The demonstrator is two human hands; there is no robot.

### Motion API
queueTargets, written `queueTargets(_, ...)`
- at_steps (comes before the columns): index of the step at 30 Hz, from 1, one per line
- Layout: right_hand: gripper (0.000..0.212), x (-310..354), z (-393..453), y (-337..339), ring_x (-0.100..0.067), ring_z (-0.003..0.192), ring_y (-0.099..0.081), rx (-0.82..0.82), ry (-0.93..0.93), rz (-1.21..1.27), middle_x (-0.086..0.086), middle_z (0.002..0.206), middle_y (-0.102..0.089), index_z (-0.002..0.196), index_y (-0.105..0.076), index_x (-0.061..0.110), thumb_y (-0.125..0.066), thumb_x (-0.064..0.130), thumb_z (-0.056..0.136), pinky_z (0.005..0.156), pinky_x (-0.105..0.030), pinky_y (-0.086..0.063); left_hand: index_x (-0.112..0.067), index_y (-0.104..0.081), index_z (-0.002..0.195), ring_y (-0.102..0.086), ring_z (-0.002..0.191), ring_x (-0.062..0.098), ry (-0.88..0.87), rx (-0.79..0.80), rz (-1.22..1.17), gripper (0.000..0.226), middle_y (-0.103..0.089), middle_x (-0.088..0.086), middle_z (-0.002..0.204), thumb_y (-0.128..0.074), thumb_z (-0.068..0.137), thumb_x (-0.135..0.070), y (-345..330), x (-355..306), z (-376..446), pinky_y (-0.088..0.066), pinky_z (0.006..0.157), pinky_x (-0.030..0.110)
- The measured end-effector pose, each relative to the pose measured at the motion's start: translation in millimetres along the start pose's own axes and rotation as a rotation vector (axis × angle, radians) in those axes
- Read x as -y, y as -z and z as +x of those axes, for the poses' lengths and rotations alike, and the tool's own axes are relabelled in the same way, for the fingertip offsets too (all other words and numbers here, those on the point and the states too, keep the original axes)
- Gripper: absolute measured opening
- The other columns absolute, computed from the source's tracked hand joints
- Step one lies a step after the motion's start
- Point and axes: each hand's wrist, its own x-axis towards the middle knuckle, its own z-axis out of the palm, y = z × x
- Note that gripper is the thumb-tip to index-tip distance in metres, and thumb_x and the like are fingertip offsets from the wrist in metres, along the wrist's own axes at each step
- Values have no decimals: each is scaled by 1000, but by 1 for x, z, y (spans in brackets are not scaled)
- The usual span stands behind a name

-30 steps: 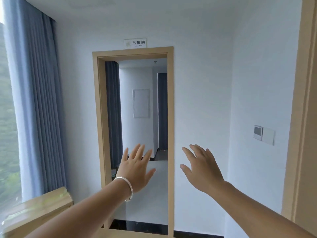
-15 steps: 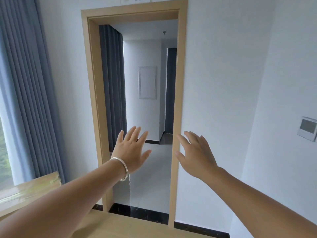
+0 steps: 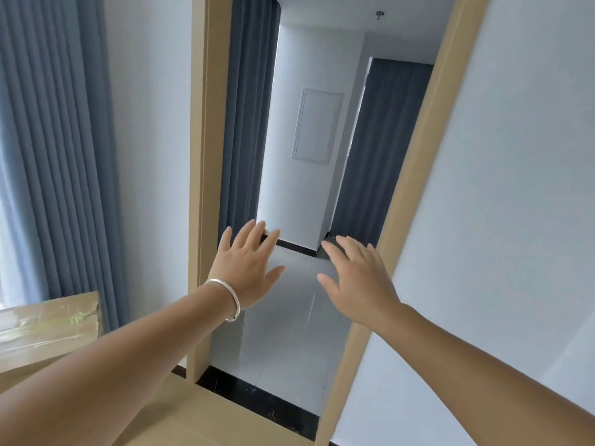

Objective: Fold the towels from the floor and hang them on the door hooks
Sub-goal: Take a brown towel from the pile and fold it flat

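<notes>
Both arms reach out in front. The left hand [image 3: 246, 268] and right hand [image 3: 362, 283] hold nothing, fingers [image 3: 252, 235] straight and spread.

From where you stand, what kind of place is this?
Probably a hotel or apartment interior: a wood-framed doorway opens onto a tiled corridor, with full-length grey-blue curtains by a window.

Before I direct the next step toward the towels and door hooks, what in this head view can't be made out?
- Towels and door hooks: none show in the head view.
- Tan wooden door frame: its top is cut off by the upper edge.
- Floor past the doorway: partly hidden behind the open left hand and open right hand.
- Tape-wrapped cardboard box: cut off by the left edge.
</notes>
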Motion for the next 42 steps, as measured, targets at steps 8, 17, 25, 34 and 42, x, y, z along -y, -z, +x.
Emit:
queueTargets(8, 59, 102, 99, -107, -21, 145, -15, 111, 262, 136, -3, 156, -25, 149, -25, 26, -40, 49, 97, 118, -45, -11, -31, -6, 150, -2, 148, 26, 246, 134, 83, 67, -10, 2, 160, -21, 93, -63, -55, 123, -29, -4, 118, 54)
queueTargets(17, 60, 244, 160, -222, -21, 145, -16, 233, 595, 411, -4, 157, -25, 150, -24, 29, -40, 51, 96, 119, -47, -12, -31, -2, 151, 3, 148, 22, 671, 325, 243, 69, -5, 2, 161, -21, 92, -63, -96, 243, -129, 1, 117, 53)
queueTargets(25, 60, 330, 220, -308, -17, 146, -10, 356, 962, 562, 1, 157, -22, 149, -20, 31, -38, 51, 96, 120, -45, -3, -32, -6, 151, 0, 148, 20, 1090, 439, 345, 70, -9, 0, 160, -25, 92, -64, -131, 277, -172, 0, 117, 54)
queueTargets(34, 61, 409, 233, -382, -19, 146, -13, 485, 1327, 527, -2, 158, -22, 151, -23, 27, -38, 51, 97, 120, -44, -5, -31, -4, 151, -1, 148, 20, 1510, 640, 384, 68, -7, 2, 161, -25, 94, -61, -163, 260, -244, -2, 116, 50)
queueTargets(42, 62, 476, 193, -444, -15, 146, -11, 644, 1365, 418, 1, 159, -19, 152, -18, 29, -36, 52, 97, 119, -41, -6, -31, 0, 152, 2, 148, 19, 1674, 726, 269, 69, -3, 2, 161, -20, 94, -62, -206, 275, -324, 0, 116, 50)
